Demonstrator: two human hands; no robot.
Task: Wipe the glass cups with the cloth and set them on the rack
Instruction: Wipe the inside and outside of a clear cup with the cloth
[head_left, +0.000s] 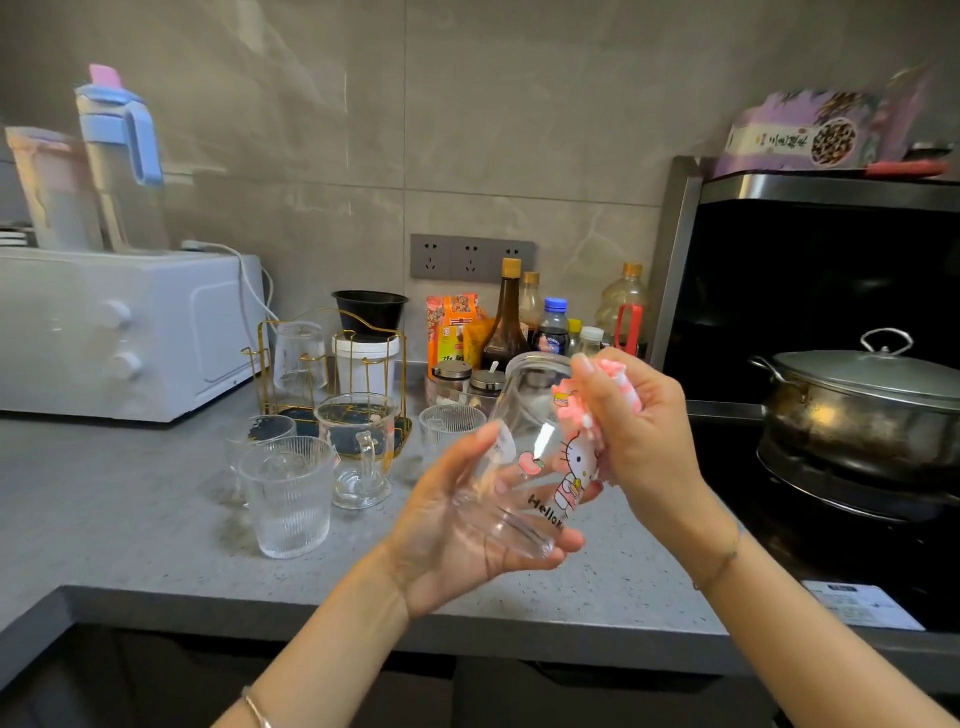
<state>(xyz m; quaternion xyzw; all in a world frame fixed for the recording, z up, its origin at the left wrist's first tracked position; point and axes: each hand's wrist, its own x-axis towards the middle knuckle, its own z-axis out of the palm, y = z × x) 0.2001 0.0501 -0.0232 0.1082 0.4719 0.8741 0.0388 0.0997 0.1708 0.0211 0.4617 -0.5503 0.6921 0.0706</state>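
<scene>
Counter: grey speckled kitchen worktop (156, 519), gold wire rack (332, 364) at the back.
Left hand (447, 535): cradles the printed clear glass cup (524, 467) above it, tilted for access, I reckon.
Right hand (639, 431): pinches pink cloth (571, 410) against its side.

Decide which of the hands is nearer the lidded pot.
Right. The right hand, holding the cloth, is left of the pot; the left hand is farther left, cradling the glass.

Grey counter (156, 519) is pretty crowded: white toaster oven (104, 332) on the left with a blue-lidded pitcher (122, 156) on top, a dark sauce bottle (506, 322) among others under the wall sockets (471, 258), and a lidded steel pot (862, 410) on the black stove (779, 545) at the right.
</scene>
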